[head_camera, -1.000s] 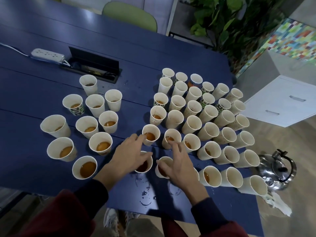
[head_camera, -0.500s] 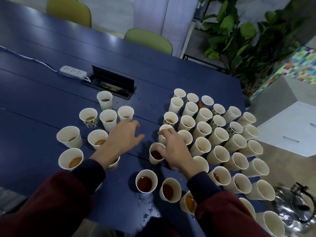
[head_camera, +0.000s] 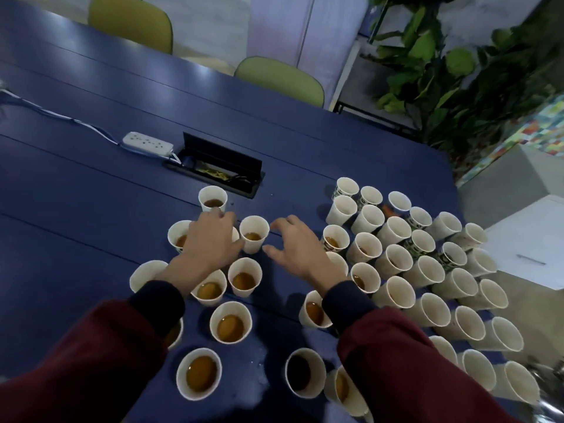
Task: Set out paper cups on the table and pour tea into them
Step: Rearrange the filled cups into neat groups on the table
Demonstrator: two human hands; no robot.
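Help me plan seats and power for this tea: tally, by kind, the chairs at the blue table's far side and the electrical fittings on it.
Green chairs: 2
White power strip: 1
Open cable box: 1
Total: 4

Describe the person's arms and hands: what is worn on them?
Both arms are in dark red sleeves, the left sleeve and the right sleeve. Each ends in a darker, close-fitting cuff at the wrist. The left hand and right hand are bare: no gloves, and no ring or watch shows.
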